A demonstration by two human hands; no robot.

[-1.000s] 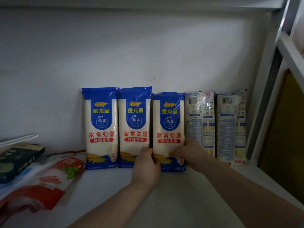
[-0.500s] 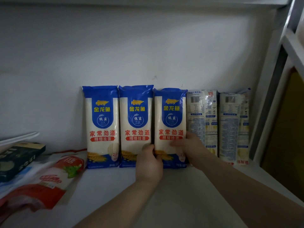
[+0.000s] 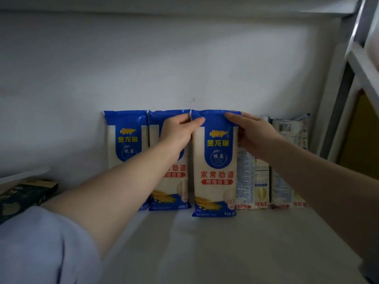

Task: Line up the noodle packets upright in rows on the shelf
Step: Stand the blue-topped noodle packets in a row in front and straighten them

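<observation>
1. Pale shelf [image 3: 225, 253] against a white back wall [image 3: 184, 58], dimly lit.
2. Left hand [image 3: 177, 131] and right hand [image 3: 256, 134] pinching the top blue seal of the third noodle packet [image 3: 215, 171], centre frame, standing slightly forward of the row.
3. Probably light, stiff inside, slick film; best held by upper corners.
4. Two matching packets [image 3: 127, 140] left, touching; pale packets [image 3: 287, 171] right, crowding the slot.
5. Dark box [image 3: 24, 193] lower left, well apart.
</observation>
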